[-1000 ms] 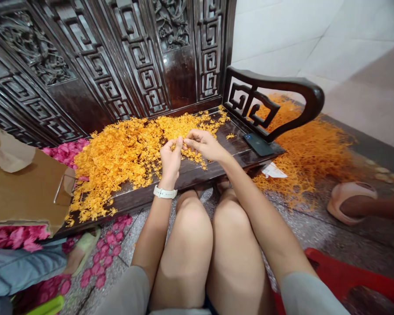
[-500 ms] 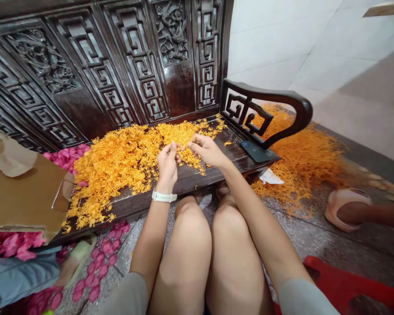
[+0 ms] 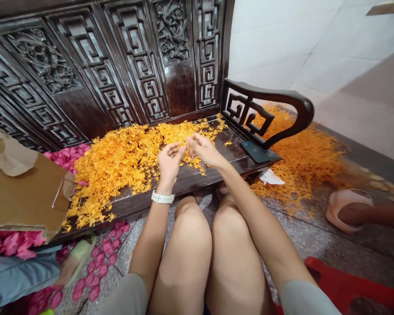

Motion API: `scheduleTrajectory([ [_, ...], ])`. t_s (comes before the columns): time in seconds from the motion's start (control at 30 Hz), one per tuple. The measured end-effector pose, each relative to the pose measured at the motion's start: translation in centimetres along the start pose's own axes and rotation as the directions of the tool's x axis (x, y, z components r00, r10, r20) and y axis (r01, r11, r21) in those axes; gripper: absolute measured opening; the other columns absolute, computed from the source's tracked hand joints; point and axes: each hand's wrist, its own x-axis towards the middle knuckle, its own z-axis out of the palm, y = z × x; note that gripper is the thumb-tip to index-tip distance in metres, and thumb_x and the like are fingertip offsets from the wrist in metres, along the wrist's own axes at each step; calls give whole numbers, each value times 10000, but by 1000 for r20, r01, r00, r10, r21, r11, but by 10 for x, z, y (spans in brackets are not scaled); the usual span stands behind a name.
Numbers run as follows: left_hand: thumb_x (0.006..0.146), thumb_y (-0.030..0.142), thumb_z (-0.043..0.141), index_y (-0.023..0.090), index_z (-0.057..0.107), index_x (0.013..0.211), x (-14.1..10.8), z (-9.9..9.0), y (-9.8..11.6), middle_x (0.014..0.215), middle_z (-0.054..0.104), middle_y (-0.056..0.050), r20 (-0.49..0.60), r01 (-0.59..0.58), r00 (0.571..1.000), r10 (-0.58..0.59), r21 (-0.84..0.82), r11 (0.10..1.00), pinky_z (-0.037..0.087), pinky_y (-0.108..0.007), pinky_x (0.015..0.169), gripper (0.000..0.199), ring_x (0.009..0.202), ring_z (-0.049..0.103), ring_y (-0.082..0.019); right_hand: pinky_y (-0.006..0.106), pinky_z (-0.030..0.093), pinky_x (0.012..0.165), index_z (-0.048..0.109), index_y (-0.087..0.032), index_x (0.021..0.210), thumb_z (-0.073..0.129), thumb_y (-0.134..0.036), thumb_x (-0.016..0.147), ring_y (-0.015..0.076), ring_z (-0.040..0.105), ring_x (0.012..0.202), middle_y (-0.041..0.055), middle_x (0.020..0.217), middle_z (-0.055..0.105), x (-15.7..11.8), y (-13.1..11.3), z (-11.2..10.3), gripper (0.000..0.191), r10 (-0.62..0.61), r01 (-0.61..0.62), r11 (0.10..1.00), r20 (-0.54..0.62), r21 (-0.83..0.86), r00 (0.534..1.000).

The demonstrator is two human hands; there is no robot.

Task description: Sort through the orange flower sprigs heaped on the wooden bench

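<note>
My left hand (image 3: pixel 170 162), with a pale watch (image 3: pixel 163 197) at the wrist, and my right hand (image 3: pixel 203 151) meet above the dark wooden bench (image 3: pixel 193 181). Both are closed in a pinch, fingertips nearly touching. A small orange-yellow flower piece (image 3: pixel 185 143) shows between the fingertips, mostly covered by them. Behind and left of the hands spreads a heap of similar orange-yellow flower pieces (image 3: pixel 118 157), thinning out toward the right end of the seat. One loose piece (image 3: pixel 228 143) lies apart there.
A phone (image 3: pixel 255 151) lies by the carved armrest (image 3: pixel 302 105). Orange stringy stems (image 3: pixel 302 162) pile on the floor beyond. Pink flowers (image 3: pixel 67 156) and a cardboard box (image 3: pixel 26 188) are at left. Another person's legs (image 3: pixel 16 271) and a sandalled foot (image 3: pixel 348 210) flank me.
My left hand has tilted toward the right, its fingertips rising to meet the right hand's. My right hand has shifted slightly. The heap looks the same.
</note>
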Motion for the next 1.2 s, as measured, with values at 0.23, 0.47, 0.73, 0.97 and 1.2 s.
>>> scheduleTrajectory([
  [0.23, 765, 370, 967, 161, 749, 950, 1, 2, -9, 892, 743, -41, -48, 44, 998, -52, -141, 989, 502, -220, 696, 354, 736, 647, -106, 233, 503, 521, 599, -192, 861, 948, -624, 739, 100, 578, 537, -44, 643, 611, 3, 9, 10, 568, -14, 21, 991, -60, 130, 998],
  [0.47, 832, -69, 574, 191, 559, 821, 15, -6, 0, 735, 497, 22, 5, 187, 975, -222, -558, 809, 436, -175, 624, 261, 632, 505, -80, 151, 247, 446, 450, -227, 857, 860, -237, 835, 42, 351, 524, -75, 694, 482, -4, -21, 12, 410, 106, -80, 853, -21, 516, 994],
  [0.73, 1077, 446, 622, 249, 792, 1104, 57, -47, 7, 1456, 664, -138, 39, -4, 999, 1, 71, 997, 468, -416, 1201, 261, 1454, 553, -256, 186, 366, 478, 577, -220, 893, 925, -379, 831, 51, 418, 546, -41, 741, 584, -13, -26, -14, 387, 46, 24, 920, -168, 391, 985],
  [0.97, 914, 479, 834, 210, 846, 980, 57, -4, -3, 1100, 819, -140, 371, -260, 919, 132, 321, 910, 560, -424, 1019, 277, 1094, 757, -285, 259, 402, 461, 677, -186, 858, 851, -485, 859, 102, 478, 486, -49, 631, 560, -7, 3, -19, 346, -26, -2, 986, -172, -164, 985],
  [1.2, 867, 86, 701, 146, 727, 779, 55, -23, -49, 768, 731, -45, -124, -21, 991, 40, 148, 989, 540, -252, 739, 109, 709, 671, -139, 222, 424, 506, 808, -149, 793, 800, -254, 887, 120, 587, 543, 23, 682, 718, -32, -37, -5, 142, 195, 48, 931, 605, -362, 772],
])
